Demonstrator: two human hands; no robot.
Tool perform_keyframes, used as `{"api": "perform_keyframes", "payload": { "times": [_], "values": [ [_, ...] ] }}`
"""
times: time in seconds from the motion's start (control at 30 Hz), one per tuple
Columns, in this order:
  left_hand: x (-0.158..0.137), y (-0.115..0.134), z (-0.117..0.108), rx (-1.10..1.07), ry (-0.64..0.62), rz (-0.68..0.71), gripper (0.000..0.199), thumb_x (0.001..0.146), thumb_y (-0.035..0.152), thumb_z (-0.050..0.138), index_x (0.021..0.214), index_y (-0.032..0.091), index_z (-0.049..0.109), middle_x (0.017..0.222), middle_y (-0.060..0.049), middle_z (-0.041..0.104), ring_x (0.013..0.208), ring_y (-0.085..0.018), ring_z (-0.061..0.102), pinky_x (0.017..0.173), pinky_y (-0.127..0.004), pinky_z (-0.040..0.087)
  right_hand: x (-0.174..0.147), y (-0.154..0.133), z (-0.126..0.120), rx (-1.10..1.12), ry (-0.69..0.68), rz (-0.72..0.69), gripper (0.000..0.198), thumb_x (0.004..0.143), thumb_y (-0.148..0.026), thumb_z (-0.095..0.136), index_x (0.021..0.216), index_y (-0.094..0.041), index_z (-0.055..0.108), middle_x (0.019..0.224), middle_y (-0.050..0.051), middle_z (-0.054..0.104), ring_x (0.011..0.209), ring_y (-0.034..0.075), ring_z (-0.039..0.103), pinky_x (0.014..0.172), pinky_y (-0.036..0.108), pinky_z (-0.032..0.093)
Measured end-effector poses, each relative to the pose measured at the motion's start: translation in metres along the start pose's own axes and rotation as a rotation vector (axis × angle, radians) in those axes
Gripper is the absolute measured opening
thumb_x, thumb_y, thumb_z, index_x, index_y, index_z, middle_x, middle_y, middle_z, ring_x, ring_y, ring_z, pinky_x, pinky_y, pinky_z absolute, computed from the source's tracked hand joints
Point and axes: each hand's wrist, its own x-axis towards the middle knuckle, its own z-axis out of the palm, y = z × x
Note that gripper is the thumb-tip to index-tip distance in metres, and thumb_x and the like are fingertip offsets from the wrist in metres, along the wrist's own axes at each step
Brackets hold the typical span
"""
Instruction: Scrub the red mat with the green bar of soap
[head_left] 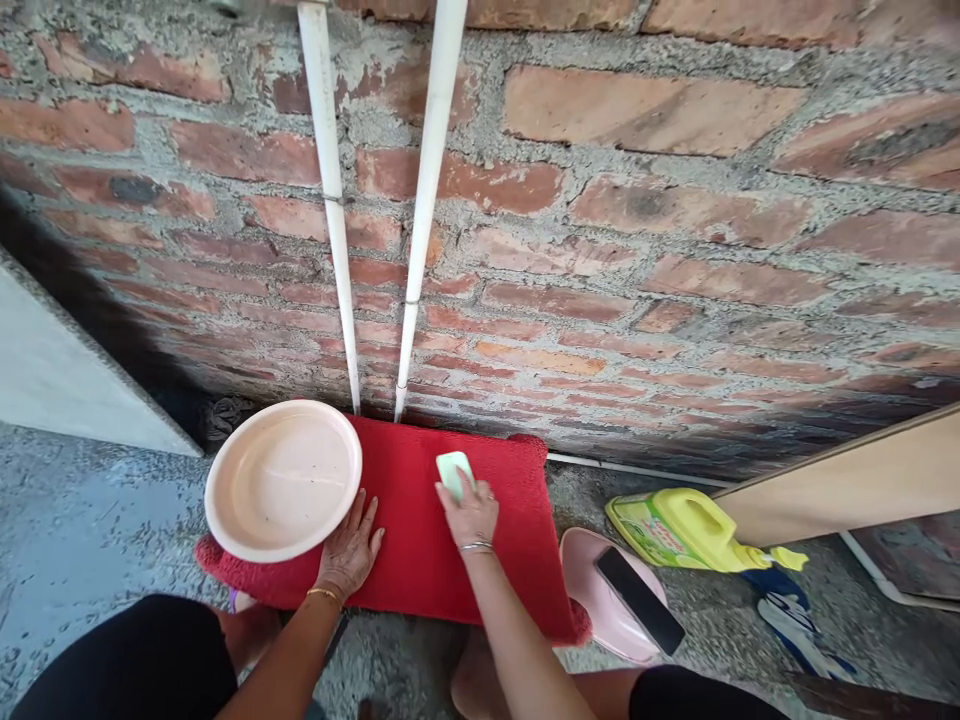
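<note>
A red mat or thick cloth (405,520) lies spread out in front of me, its shaggy edges curling at the corners. My right hand (470,512) is closed on a pale green bar of soap (454,470), which rests against the red surface right of the middle. Flat on the cloth, with fingers stretched out, lies my left hand (354,550). Its fingertips are beside the rim of a pale pink basin (285,480), which stands on the left part of the cloth and seems to hold water.
A pink plastic stool or lid (581,570) with a black phone (637,598) on it stands at the right. Beyond it lies a yellow jug (690,528) near blue-and-white footwear (795,620). Two white pipes (420,220) run down the brick wall (645,210). A pale slab (82,370) leans at left.
</note>
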Motion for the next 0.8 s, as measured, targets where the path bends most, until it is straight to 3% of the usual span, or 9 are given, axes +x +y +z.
{"api": "perform_keyframes", "payload": {
  "times": [0.1,0.17,0.23,0.33,0.4,0.43,0.53,0.7,0.8],
  "values": [
    [0.000,0.000,-0.001,0.024,0.014,0.009,0.049,0.093,0.038,0.043,0.138,0.021,0.054,0.149,-0.010,0.046,0.137,-0.027,0.043,0.111,-0.044,0.038,0.008,-0.029,0.004,-0.052,-0.082,-0.126,0.052,0.087,-0.056,0.055,0.130,-0.029,0.062,0.104,0.010,0.060,0.094,0.025,0.055,0.083,0.036,0.037],
    [0.001,0.001,-0.001,0.034,0.014,0.009,0.049,0.093,0.038,0.044,0.137,0.021,0.055,0.149,-0.010,0.047,0.137,-0.028,0.043,0.111,-0.044,0.039,0.015,-0.012,0.000,-0.087,-0.094,-0.105,0.052,0.085,-0.057,0.057,0.130,-0.030,0.062,0.105,0.010,0.060,0.094,0.024,0.056,0.083,0.035,0.037],
    [0.000,0.002,0.000,0.035,0.014,0.005,0.049,0.093,0.037,0.043,0.138,0.021,0.054,0.149,-0.010,0.046,0.137,-0.028,0.042,0.110,-0.045,0.039,0.022,0.027,-0.008,-0.114,-0.063,0.027,0.052,0.086,-0.057,0.056,0.129,-0.029,0.062,0.105,0.010,0.060,0.092,0.023,0.056,0.081,0.035,0.038],
    [0.000,0.003,0.001,0.023,0.019,0.003,0.049,0.093,0.035,0.042,0.138,0.020,0.053,0.150,-0.011,0.045,0.137,-0.028,0.042,0.110,-0.044,0.040,0.027,0.090,-0.021,-0.144,0.001,0.368,0.054,0.087,-0.061,0.049,0.129,-0.028,0.061,0.096,0.008,0.061,0.085,0.023,0.056,0.077,0.036,0.042],
    [0.000,0.003,0.002,0.014,0.026,0.007,0.049,0.093,0.034,0.041,0.138,0.019,0.053,0.149,-0.011,0.046,0.136,-0.028,0.043,0.109,-0.043,0.041,0.027,0.108,-0.025,-0.143,0.042,0.507,0.057,0.088,-0.063,0.043,0.129,-0.027,0.061,0.090,0.007,0.060,0.081,0.023,0.055,0.075,0.037,0.044],
    [-0.001,0.002,0.002,0.012,0.031,0.010,0.049,0.093,0.035,0.042,0.138,0.019,0.054,0.149,-0.012,0.046,0.136,-0.028,0.044,0.108,-0.043,0.041,0.026,0.105,-0.024,-0.129,0.064,0.508,0.056,0.089,-0.062,0.043,0.128,-0.026,0.061,0.090,0.007,0.060,0.080,0.023,0.055,0.075,0.038,0.044],
    [-0.001,0.001,0.004,0.017,0.058,0.014,0.049,0.093,0.036,0.043,0.138,0.019,0.054,0.148,-0.012,0.047,0.134,-0.028,0.046,0.108,-0.044,0.041,0.019,0.053,-0.013,-0.050,0.074,0.280,0.052,0.089,-0.055,0.049,0.128,-0.023,0.063,0.095,0.011,0.061,0.085,0.024,0.057,0.077,0.035,0.042],
    [-0.001,-0.001,0.007,0.035,0.089,0.033,0.048,0.094,0.036,0.042,0.136,0.019,0.055,0.147,-0.012,0.048,0.135,-0.027,0.045,0.110,-0.044,0.039,0.011,-0.068,0.008,0.009,-0.109,-0.159,0.048,0.086,-0.052,0.058,0.130,-0.033,0.061,0.106,0.009,0.060,0.096,0.024,0.055,0.085,0.036,0.038],
    [-0.001,-0.001,0.008,0.033,0.077,0.036,0.049,0.094,0.036,0.042,0.137,0.019,0.054,0.148,-0.012,0.048,0.135,-0.028,0.045,0.110,-0.044,0.039,0.021,-0.074,0.009,-0.005,-0.163,-0.193,0.048,0.084,-0.052,0.061,0.130,-0.036,0.061,0.110,0.008,0.058,0.098,0.023,0.054,0.086,0.035,0.036]
  ]
}}
